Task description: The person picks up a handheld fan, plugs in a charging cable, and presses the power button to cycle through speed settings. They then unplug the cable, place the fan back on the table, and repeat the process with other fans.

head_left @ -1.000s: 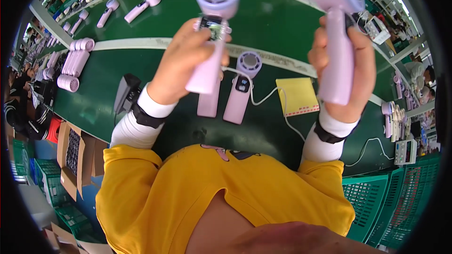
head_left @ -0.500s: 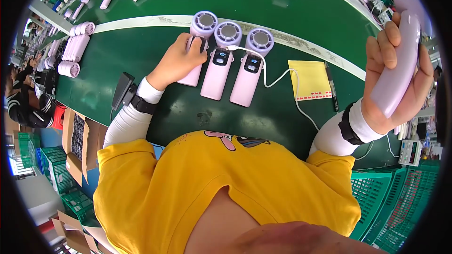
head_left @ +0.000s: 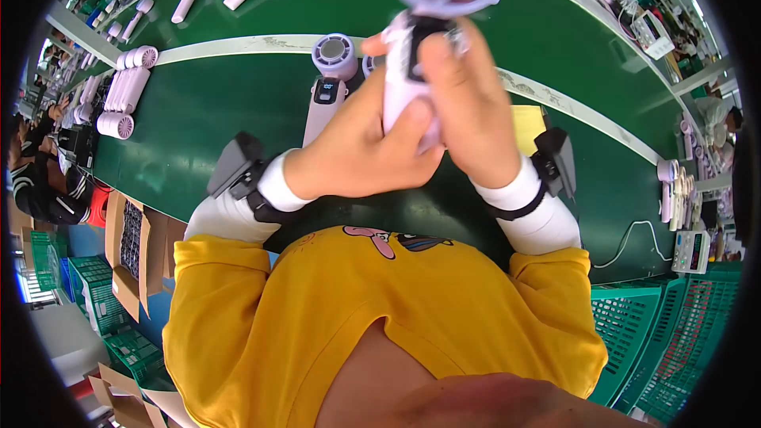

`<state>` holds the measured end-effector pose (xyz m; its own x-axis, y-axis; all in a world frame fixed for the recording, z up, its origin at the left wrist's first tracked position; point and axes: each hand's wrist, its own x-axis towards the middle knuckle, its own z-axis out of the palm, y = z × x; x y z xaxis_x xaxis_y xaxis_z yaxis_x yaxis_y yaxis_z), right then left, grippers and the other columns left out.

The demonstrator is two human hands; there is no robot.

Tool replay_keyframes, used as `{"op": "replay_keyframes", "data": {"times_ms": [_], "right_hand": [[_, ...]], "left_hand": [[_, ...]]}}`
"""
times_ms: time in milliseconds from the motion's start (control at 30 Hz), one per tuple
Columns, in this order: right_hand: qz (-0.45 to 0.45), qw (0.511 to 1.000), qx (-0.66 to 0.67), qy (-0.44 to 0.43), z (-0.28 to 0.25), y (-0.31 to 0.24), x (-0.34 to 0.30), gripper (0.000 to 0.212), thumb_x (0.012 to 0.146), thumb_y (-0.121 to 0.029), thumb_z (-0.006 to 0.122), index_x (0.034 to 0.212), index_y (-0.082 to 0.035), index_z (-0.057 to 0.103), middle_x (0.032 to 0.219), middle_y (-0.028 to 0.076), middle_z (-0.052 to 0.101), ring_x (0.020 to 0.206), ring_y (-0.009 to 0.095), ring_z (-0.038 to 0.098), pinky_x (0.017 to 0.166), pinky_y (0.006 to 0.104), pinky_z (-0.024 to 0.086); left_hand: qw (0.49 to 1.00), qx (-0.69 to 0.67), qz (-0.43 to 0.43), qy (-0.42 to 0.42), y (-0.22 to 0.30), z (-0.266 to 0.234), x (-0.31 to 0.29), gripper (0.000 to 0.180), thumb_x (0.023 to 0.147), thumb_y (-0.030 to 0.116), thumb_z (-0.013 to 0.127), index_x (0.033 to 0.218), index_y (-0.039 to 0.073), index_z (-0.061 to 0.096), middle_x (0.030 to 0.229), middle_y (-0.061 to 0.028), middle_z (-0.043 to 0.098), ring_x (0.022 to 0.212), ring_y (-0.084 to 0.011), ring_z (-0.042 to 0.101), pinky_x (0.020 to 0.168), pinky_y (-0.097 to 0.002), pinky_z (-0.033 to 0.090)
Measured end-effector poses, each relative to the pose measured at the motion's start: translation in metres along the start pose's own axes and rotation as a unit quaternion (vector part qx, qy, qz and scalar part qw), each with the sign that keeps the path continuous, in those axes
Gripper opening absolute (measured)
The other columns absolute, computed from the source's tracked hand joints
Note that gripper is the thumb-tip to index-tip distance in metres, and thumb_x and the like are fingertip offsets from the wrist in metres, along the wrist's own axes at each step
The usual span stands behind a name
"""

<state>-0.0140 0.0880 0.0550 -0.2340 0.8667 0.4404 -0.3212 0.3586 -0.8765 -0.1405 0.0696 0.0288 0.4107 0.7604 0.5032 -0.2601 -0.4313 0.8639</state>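
In front of my chest I hold up a pink handheld fan point(head_left: 398, 107) with a round lilac head and a dark display panel. My left hand point(head_left: 357, 150) is closed round the lower part of its handle. From the other side my right hand point(head_left: 479, 111) grips it, with the thumb by the dark panel; motion blurs this hand a little. Behind my left hand, a second handheld fan point(head_left: 319, 115) lies on the green table with its display lit. The head of another fan point(head_left: 369, 65) shows beside it, mostly hidden by my hands.
A yellow note pad point(head_left: 529, 128) lies partly behind my right wrist. Several pink fans point(head_left: 127, 89) are grouped at the left. A white cable point(head_left: 626, 234) runs to a small meter point(head_left: 691, 252) at the right. Green crates point(head_left: 626, 313) and an open carton point(head_left: 131, 246) flank the table.
My right hand has brought the fan from the far right to the middle. My left hand has left the leftmost fan on the table and now grips the raised one.
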Motion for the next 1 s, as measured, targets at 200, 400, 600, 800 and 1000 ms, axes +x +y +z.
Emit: {"op": "replay_keyframes", "data": {"times_ms": [200,400,600,800,1000], "right_hand": [[-0.055,0.993,-0.103,-0.025,-0.031,0.014,0.017,0.034,0.092,-0.031,0.037,0.093,0.0,0.05,0.09,0.007,0.056,0.082,0.014,0.052,0.075,0.0263,0.041],[-0.027,0.937,-0.348,-0.028,-0.035,0.042,0.017,0.018,0.084,-0.02,0.05,0.082,-0.002,0.053,0.084,0.006,0.053,0.081,0.017,0.049,0.073,0.0301,0.039],[-0.23,0.668,-0.702,-0.089,-0.022,0.068,-0.001,0.009,0.067,-0.013,0.058,0.067,-0.006,0.052,0.07,0.006,0.044,0.07,0.022,0.044,0.061,0.0341,0.034],[-0.232,0.676,-0.686,-0.137,-0.021,0.069,-0.004,0.009,0.067,-0.013,0.059,0.065,-0.007,0.052,0.069,0.006,0.043,0.07,0.023,0.043,0.061,0.0345,0.033],[-0.254,0.716,-0.641,-0.108,-0.014,0.062,-0.001,0.01,0.066,-0.01,0.06,0.066,-0.007,0.051,0.067,0.005,0.045,0.067,0.023,0.044,0.059,0.0343,0.033]], "left_hand": [[0.997,0.003,-0.059,0.041,-0.028,-0.02,0.0,0.033,0.085,0.014,0.049,0.111,0.0,0.035,0.084,-0.0045,0.051,0.068,-0.0072,0.05,0.054,-0.0226,0.043],[0.984,-0.051,-0.04,0.168,-0.038,-0.035,0.007,0.03,0.084,0.01,0.049,0.109,0.001,0.035,0.083,-0.0069,0.053,0.066,-0.0105,0.054,0.054,-0.0243,0.045],[0.97,-0.046,-0.064,0.23,-0.046,-0.061,0.004,0.027,0.084,0.006,0.047,0.108,0.001,0.035,0.082,-0.0094,0.053,0.062,-0.0132,0.055,0.055,-0.0259,0.046],[0.968,-0.019,-0.056,0.244,-0.045,-0.072,-0.009,0.026,0.084,0.004,0.045,0.107,0.0,0.036,0.081,-0.0099,0.054,0.061,-0.0136,0.055,0.055,-0.0263,0.046],[0.962,-0.006,-0.09,0.258,-0.031,-0.089,-0.022,0.024,0.081,0.003,0.045,0.104,-0.001,0.038,0.079,-0.0101,0.054,0.06,-0.0137,0.055,0.055,-0.0266,0.045]]}}
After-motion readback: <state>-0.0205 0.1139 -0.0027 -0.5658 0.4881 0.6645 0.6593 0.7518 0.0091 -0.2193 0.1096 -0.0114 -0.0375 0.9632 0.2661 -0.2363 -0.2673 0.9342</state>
